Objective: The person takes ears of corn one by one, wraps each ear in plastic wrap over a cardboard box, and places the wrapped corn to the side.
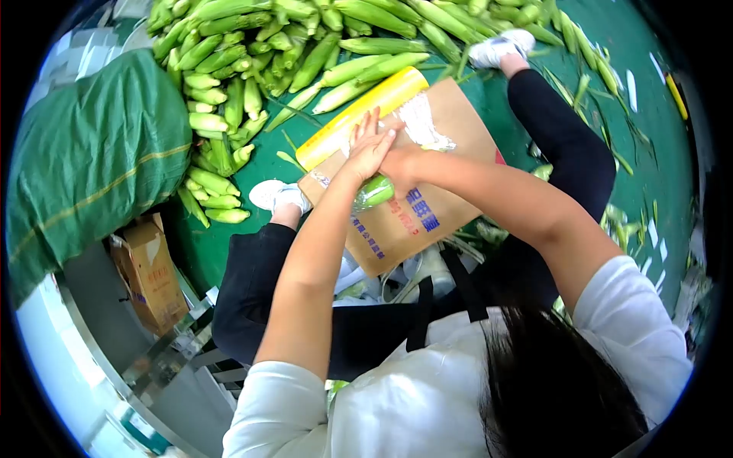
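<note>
A flat cardboard sheet [458, 122] with blue and red print lies across my lap. Along its far edge rests a roll of yellow-wrapped film [328, 137]. Over the cardboard is my left hand [369, 149], fingers stretched out and spread, beside a green corn cob in clear film [374, 192]. My right hand [401, 166] is against the left one, at the cob's far end; its fingers are mostly hidden, so its grip cannot be made out.
Many unwrapped corn cobs [282, 46] are piled on the green floor [263, 164] ahead. At the left are a green woven sack [99, 153] and a cardboard box [153, 275]. Husk scraps and a yellow tool [676, 95] lie at the right.
</note>
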Demonstrator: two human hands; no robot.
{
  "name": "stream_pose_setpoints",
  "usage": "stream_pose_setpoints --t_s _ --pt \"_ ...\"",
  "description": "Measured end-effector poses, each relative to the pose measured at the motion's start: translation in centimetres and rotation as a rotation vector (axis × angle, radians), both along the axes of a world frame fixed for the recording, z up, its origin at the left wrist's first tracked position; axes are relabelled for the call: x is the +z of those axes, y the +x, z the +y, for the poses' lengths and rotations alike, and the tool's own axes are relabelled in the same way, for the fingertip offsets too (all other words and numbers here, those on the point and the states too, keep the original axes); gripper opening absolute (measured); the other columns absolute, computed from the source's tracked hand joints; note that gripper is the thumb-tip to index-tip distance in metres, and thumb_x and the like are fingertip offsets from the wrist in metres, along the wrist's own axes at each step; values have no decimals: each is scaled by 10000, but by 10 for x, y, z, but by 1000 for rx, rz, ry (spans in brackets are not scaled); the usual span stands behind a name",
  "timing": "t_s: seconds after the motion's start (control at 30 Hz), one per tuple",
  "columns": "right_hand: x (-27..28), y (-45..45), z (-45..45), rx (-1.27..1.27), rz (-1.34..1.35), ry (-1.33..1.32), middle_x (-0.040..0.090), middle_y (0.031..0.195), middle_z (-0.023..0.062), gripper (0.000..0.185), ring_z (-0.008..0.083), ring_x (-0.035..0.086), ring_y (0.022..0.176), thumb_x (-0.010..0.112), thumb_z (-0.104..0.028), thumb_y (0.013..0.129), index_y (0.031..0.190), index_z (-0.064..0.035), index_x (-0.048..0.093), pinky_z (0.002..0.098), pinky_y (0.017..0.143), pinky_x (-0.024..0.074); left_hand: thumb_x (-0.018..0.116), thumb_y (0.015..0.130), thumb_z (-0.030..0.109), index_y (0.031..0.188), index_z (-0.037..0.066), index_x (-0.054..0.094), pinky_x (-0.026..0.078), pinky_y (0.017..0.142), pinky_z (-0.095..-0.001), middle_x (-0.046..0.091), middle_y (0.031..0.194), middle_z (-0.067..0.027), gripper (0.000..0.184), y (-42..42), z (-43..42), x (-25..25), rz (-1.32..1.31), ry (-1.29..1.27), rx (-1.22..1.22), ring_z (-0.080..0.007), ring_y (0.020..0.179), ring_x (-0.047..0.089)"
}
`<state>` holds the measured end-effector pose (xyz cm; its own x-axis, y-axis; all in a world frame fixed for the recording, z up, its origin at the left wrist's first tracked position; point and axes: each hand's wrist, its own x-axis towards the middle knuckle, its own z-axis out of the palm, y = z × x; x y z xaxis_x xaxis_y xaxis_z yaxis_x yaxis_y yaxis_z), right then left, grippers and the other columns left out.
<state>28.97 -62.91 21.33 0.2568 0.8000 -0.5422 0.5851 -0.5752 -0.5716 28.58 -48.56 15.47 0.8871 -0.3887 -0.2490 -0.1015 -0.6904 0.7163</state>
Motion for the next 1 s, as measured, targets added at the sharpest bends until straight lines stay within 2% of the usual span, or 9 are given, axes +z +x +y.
stream_pose_setpoints --t_s 0.17,0.27,0.43,0.47,0.67,0.73,0.8,0.87,1.0 --pt "5 -70 -6 644 590 -259 626 1330 204 890 319 591 1214 822 -530 674 1389 -70 559 415 996 482 435 1005 546 1521 400 413 91 1212 -621 154 1674 -188 537 -5 -25 11 -255 408 -39 -367 1550 127" --pt "49 -127 -63 449 750 -133 582 1366 241 915 341 569 1234 773 -565 764 1414 19 501 404 1069 419 525 976 482 1547 251 395 118 1214 -615 173 1667 -198 629 -26 -36 15 -373 483 -82 -363 1545 154" --pt "106 -97 -153 -577 1158 313 642 1231 193 729 267 618 1165 836 -336 810 1335 50 509 361 992 495 603 928 375 1482 64 437 258 1171 -585 363 1576 -209 657 -134 -53 11 -543 406 -493 -357 1465 346" --pt "110 -91 -163 -733 1193 355 658 1202 175 675 248 640 1139 825 -292 829 1329 41 517 356 983 507 673 876 351 1458 44 447 313 1153 -552 388 1549 -208 695 -152 -50 55 201 34 -442 -374 1432 388" --pt "90 -87 -148 -821 1562 452 700 1018 148 485 244 724 882 762 -306 887 1212 16 604 379 809 604 665 880 214 1411 132 534 335 1050 -658 491 1435 -190 554 -156 -38 176 -1029 205 -286 -357 1340 478" --pt "102 -81 -134 -514 1565 236 693 1128 140 463 255 715 877 741 -267 906 1240 12 583 396 833 580 639 888 179 1307 197 614 470 966 -546 610 1313 -152 420 -111 -53 231 -849 459 -569 -329 1155 628" --pt "122 -76 -146 -535 1458 309 704 1056 160 539 259 712 853 748 -299 886 1295 -12 546 396 817 574 719 808 143 1217 158 643 558 824 -429 697 1154 -112 417 -94 -63 249 -311 538 -561 -336 932 707" --pt "157 -85 -187 -492 210 573 696 998 167 648 290 709 806 769 -296 831 1374 -83 488 413 763 570 798 722 114 1177 105 636 576 714 -381 728 1028 -118 483 -80 -80 268 -98 296 -456 -371 841 711" --pt "239 -109 -251 -450 -455 291 681 1050 132 628 360 685 889 743 -202 782 1376 -168 541 478 756 555 743 801 82 1248 50 581 536 652 -335 690 831 -64 476 -38 -114 276 627 -191 -479 -214 674 647"
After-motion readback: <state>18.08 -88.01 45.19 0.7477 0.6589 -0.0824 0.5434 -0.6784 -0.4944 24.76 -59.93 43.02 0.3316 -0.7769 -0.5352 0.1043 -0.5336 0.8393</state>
